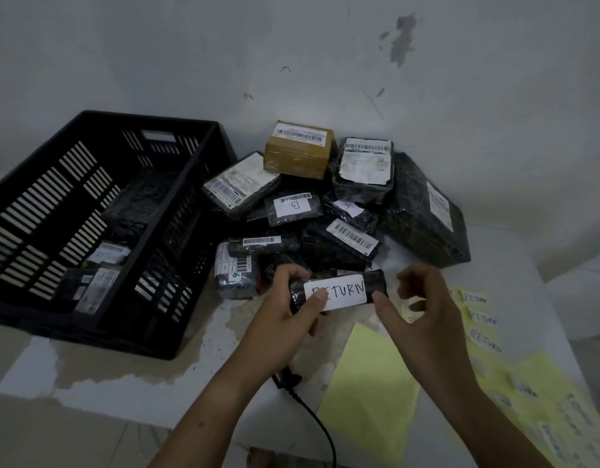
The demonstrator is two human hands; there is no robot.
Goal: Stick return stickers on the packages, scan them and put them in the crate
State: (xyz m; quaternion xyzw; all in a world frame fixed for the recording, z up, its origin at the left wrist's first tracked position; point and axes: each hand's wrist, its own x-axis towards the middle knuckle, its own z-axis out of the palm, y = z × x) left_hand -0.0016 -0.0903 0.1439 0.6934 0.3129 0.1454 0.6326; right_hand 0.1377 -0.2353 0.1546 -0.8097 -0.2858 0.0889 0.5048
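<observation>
Head view: over the desk (122,376), just in front of the heaped parcels (325,214), the left hand (285,309) grips a small black package (376,282), its thumb pressing the left end of the RETURN sticker (342,292). The right hand (423,312) hovers at the package's right end, fingers loosely curled and holding nothing. Best to smooth the sticker firmly rightward, leaving no lifted corner, before scanning; the crate (190,184) stands at the desk's left edge.
</observation>
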